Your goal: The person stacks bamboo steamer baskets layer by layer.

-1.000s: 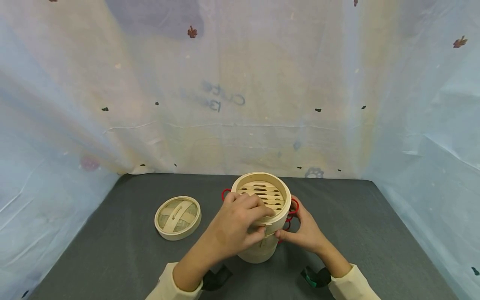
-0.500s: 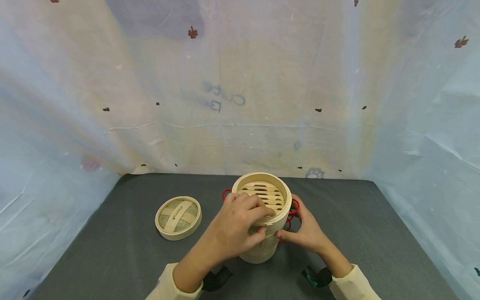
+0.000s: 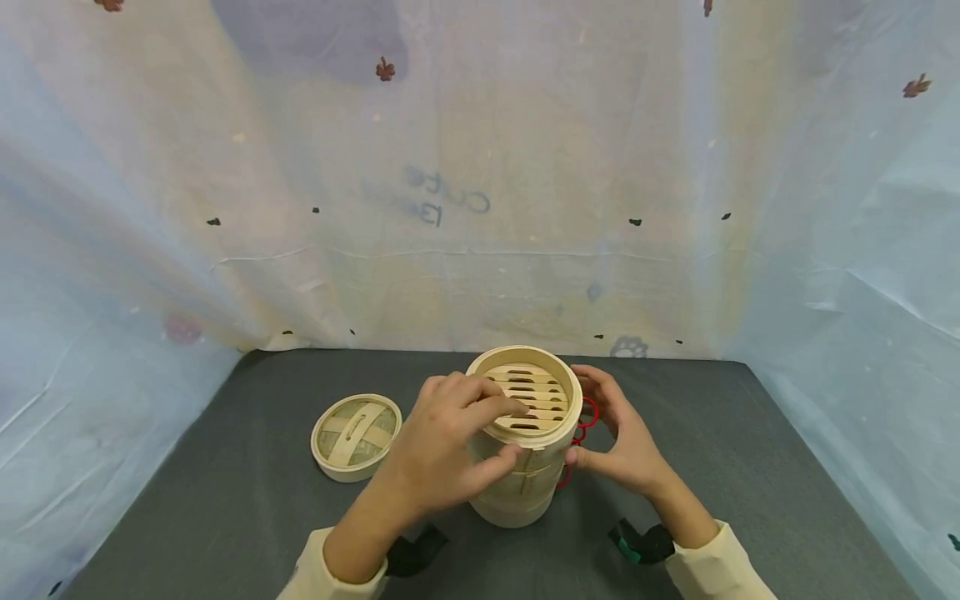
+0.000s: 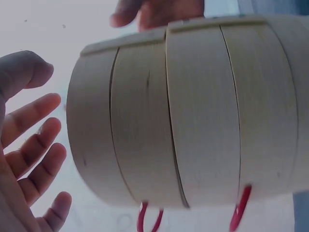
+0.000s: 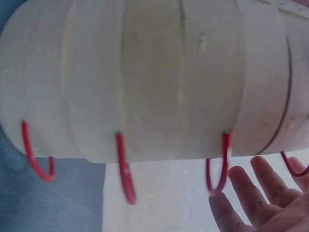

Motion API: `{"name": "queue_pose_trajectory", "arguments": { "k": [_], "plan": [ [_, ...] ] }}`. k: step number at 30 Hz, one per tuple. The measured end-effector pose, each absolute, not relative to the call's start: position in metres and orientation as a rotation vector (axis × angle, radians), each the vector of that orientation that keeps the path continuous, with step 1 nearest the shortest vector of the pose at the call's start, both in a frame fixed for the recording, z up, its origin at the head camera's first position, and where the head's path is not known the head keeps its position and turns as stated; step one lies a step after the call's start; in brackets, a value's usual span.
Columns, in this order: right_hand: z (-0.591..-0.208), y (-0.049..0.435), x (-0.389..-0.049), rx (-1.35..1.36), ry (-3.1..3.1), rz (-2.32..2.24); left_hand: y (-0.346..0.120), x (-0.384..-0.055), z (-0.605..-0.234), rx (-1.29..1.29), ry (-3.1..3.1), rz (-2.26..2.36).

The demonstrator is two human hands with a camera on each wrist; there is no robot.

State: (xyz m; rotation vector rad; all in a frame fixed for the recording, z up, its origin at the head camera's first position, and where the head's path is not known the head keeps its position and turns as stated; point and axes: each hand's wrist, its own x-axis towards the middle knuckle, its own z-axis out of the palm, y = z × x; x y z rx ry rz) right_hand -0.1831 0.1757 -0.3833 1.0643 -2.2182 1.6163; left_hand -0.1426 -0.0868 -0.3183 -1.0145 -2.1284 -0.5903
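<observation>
A stack of round bamboo steamer baskets (image 3: 517, 492) stands upright on the dark table, with a slatted tier on top. Red loop handles (image 5: 125, 174) stick out along its side. My left hand (image 3: 442, 442) is at the near left of the top rim, its fingers spread over the opening in the head view. In the left wrist view those fingers (image 4: 41, 142) stand apart from the basket wall. On the other side, my right hand (image 3: 626, 442) has its thumb in front and loosely bent fingers behind the stack, partly hidden. Its fingertips (image 5: 236, 176) lie close to the red loops.
Left of the stack, a round bamboo steamer lid (image 3: 354, 433) with a strap handle lies on the dark table (image 3: 247, 467). A pale plastic sheet (image 3: 480, 167) hangs behind the table and along both sides.
Both hands have loosened from the top basket: the left has moved back to the left with fingers straighter, the right slightly outward and up. The stack and lid stay in place.
</observation>
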Motion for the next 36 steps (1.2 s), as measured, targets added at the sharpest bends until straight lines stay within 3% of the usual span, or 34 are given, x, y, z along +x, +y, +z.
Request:
{"name": "queue_pose_trajectory", "arguments": {
  "k": [12, 36],
  "plan": [
    [-0.370, 0.172, -0.184, 1.059, -2.269, 1.565, -0.123, -0.148, -0.321, -0.916, -2.191, -0.706],
    [-0.364, 0.165, -0.181, 1.001, -2.329, 1.517, -0.185, -0.159, -0.369, -0.773, -2.385, -0.563]
  ]
}}
